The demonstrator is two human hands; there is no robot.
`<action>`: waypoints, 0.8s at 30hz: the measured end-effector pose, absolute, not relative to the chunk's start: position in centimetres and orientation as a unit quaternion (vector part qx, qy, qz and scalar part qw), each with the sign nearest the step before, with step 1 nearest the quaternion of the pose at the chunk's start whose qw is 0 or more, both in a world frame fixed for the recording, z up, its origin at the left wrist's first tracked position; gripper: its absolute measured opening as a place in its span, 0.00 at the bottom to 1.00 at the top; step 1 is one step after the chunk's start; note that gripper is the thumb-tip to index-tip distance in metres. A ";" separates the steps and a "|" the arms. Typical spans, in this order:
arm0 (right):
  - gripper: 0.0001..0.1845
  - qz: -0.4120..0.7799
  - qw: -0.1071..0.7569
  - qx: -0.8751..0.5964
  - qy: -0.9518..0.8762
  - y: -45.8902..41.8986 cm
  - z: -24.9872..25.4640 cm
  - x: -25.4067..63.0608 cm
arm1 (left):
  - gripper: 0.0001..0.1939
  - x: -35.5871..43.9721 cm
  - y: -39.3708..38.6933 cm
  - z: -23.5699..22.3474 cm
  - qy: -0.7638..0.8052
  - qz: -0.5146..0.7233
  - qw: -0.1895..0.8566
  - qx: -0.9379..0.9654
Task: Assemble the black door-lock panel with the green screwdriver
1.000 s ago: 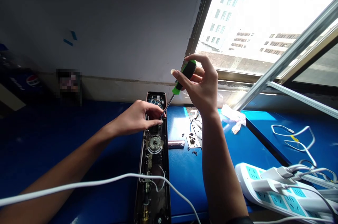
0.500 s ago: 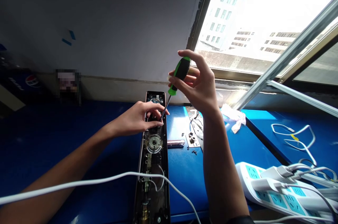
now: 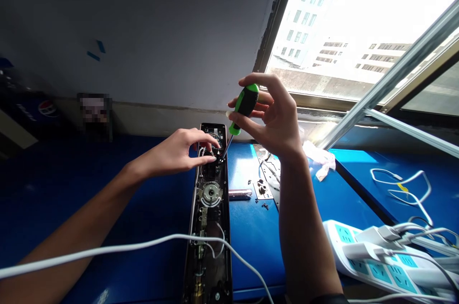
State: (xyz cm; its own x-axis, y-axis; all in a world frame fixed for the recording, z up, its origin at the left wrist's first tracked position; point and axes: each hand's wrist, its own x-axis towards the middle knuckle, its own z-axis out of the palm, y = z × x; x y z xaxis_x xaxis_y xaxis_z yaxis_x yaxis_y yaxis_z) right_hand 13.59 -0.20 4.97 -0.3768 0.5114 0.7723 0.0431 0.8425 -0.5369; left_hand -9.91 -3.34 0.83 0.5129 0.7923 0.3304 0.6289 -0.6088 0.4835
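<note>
A long electronic door lock body [image 3: 210, 213] lies open on the blue table, its gears, wires and circuit board showing. My right hand [image 3: 272, 117] is shut on a green-and-black screwdriver [image 3: 245, 103], raised above the lock's upper end with the thin shaft slanting down. The screwdriver's tip sits beside the fingertips of my left hand [image 3: 179, 153], which hover over the lock's upper end. Those fingers hide part of the lock, and I cannot tell whether they pinch something small.
A white cable [image 3: 107, 252] crosses in front of the lock. On the blue table [image 3: 247, 246] lie a metal plate [image 3: 263, 184], a silver cylinder [image 3: 239, 193] and small screws [image 3: 264, 206]. A white power strip [image 3: 380, 261] with plugs sits at right, below a window.
My left hand has drawn back slightly left, its fingers lifted off the lock's interior. The screwdriver's handle has dropped a little from its highest point, and its tip has shifted slightly right.
</note>
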 end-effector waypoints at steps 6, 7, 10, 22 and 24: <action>0.21 0.226 0.515 -0.161 -0.811 -0.4 4.9 13.3 | 0.13 -10.4 -2.5 -0.1 0.420 0.228 0.123 0.870; 0.21 0.228 0.515 -0.157 -0.811 -0.4 4.9 13.3 | 0.13 -10.4 -2.5 -0.2 0.420 0.225 0.123 0.871; 0.21 0.232 0.511 -0.158 -0.813 -0.6 4.8 13.2 | 0.13 -10.3 -2.4 -0.4 0.418 0.219 0.127 0.873; 0.20 0.216 0.479 -0.194 -0.828 -1.3 5.3 13.6 | 0.12 -10.3 -2.0 -1.0 0.412 0.214 0.125 0.877; 0.20 0.213 0.471 -0.202 -0.832 -1.4 5.3 13.6 | 0.13 -10.3 -2.1 -1.0 0.410 0.215 0.124 0.878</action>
State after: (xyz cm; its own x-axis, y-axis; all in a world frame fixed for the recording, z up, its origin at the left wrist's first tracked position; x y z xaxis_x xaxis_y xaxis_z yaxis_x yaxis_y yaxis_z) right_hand 13.60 -1.38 5.33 -0.4739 0.5375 0.6975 0.1352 0.8272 -0.5455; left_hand -10.31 -2.05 -1.01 0.5711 0.7736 0.2747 0.6671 -0.6323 0.3938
